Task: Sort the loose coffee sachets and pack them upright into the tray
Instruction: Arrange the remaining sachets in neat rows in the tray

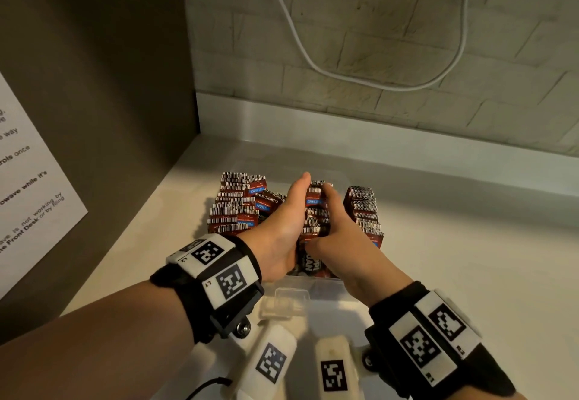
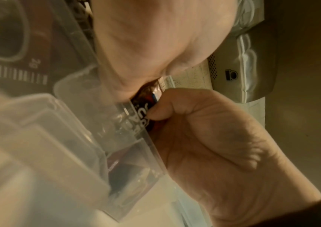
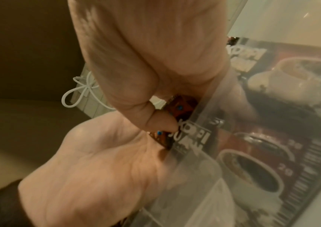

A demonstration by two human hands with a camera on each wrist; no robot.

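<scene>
A clear plastic tray (image 1: 316, 283) on the white counter holds red coffee sachets standing upright in rows. Both hands clasp the middle row of sachets (image 1: 315, 211) from either side. My left hand (image 1: 282, 224) cups its left side, thumb stretched toward the far end, fingers hidden. My right hand (image 1: 335, 224) curls its fingers over the far end and presses its thumb on the near end. Packed rows stand at the left (image 1: 238, 208) and right (image 1: 363, 211). In the wrist views, the right thumb (image 2: 155, 113) (image 3: 155, 122) sits on a sachet (image 3: 182, 107) just inside the tray wall (image 2: 136, 138) (image 3: 204, 115).
A brown side panel with a printed paper notice (image 1: 25, 196) closes off the left. A brick-pattern wall with a looping white cable (image 1: 313, 58) stands behind a low white ledge (image 1: 344, 123). A clear plastic latch (image 1: 288, 299) juts from the tray's near side.
</scene>
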